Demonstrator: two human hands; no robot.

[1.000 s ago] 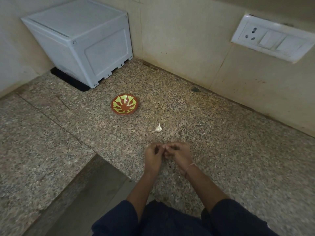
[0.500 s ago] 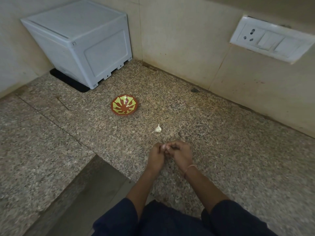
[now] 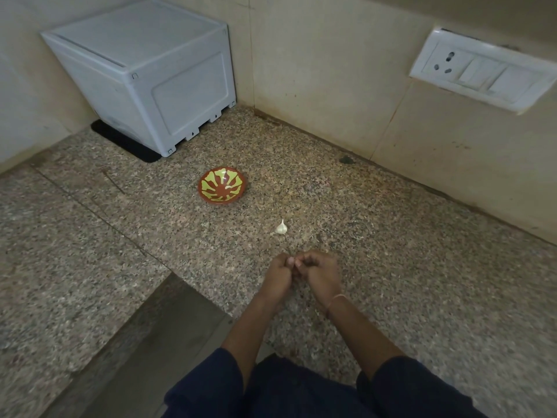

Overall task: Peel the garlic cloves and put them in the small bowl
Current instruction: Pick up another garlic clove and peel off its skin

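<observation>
The job looked barely under way. The small bowl sat on the bench well beyond the hands, and one pale sliver lay inside it, most likely a peeled clove. A white piece of garlic waited on the bench between bowl and hands, skin apparently on.

The left hand and right hand were drawn together, fingers curled and tips meeting. I judged them to be pinching a clove in mid-peel. That clove was hidden by the fingers, so I could not tell how much skin remained.

Whether the piece on the bench was a single clove or a small bulb was too small to make out. I could spot no loose skins on the speckled stone.
</observation>
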